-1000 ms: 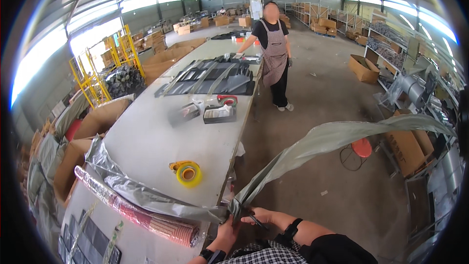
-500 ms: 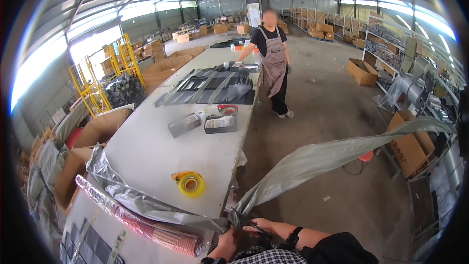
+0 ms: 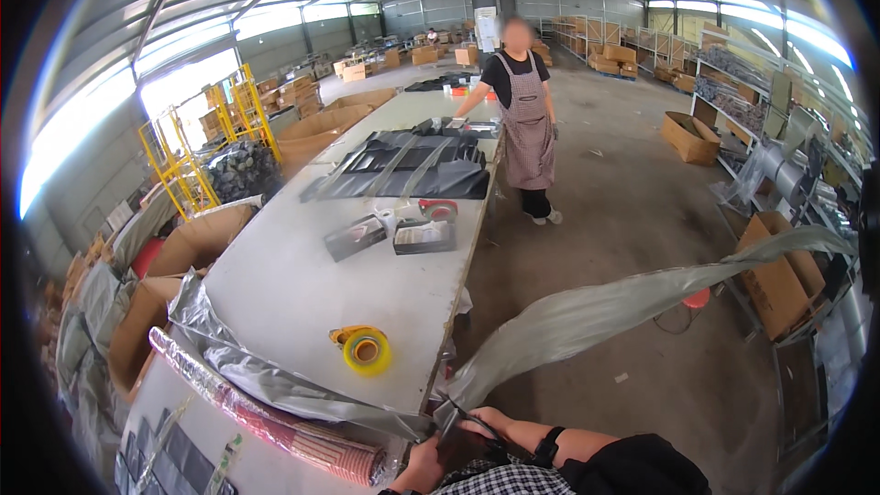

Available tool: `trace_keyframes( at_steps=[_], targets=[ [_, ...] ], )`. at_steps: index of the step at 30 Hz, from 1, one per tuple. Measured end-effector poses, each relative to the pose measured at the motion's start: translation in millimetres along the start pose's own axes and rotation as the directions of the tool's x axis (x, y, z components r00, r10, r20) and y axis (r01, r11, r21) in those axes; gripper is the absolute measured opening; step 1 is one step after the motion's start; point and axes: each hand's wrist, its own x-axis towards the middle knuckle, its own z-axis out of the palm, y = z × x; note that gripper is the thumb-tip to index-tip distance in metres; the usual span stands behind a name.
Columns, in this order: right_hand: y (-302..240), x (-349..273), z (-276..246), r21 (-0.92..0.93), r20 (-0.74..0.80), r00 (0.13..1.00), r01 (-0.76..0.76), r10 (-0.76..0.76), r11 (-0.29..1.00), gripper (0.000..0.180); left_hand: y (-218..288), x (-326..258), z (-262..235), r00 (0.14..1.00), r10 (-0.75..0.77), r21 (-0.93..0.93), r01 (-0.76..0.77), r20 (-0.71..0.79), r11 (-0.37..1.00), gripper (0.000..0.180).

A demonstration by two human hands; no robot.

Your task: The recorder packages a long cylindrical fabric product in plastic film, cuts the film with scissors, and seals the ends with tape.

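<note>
Low in the view, my left hand (image 3: 423,467) pinches the edge of a long grey plastic sheet (image 3: 568,325) at the table's corner. My right hand (image 3: 488,423) grips dark-handled scissors (image 3: 447,414), their blades at the sheet close to my left fingers. From there the sheet stretches to the right over the floor, toward the shelving. Another length of it runs left along the table, behind a red patterned roll (image 3: 275,428) in clear film. Beyond the roll lies a yellow tape dispenser (image 3: 366,351) with clear tape.
The long white table (image 3: 275,252) carries two small open boxes (image 3: 424,236), a red tape dispenser (image 3: 440,210) and flat dark packs (image 3: 403,165). A person in a checked apron (image 3: 529,119) stands at its right side. Cartons (image 3: 781,266) and shelving line the right; large cartons (image 3: 197,238) stand left.
The scissors' blades now show more plainly at the sheet, beside my left fingers. The stretched sheet has shifted slightly. The view has turned a little, and the person by the table has moved their legs.
</note>
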Motion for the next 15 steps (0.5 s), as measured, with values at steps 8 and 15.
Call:
trace_keyframes(
  at_steps=[8,15],
  targets=[
    [-46,11,-25,-0.215,-0.168,0.974,0.113,-0.150,0.970,0.053,22,-25,-6,0.997,0.017,-0.106,-0.009,0.078,0.994,0.029],
    [-92,81,-83,-0.687,-0.408,0.852,-0.051,-0.327,0.725,0.062,60,-73,-54,0.948,0.217,-0.149,-0.186,0.232,0.971,0.040]
  ],
)
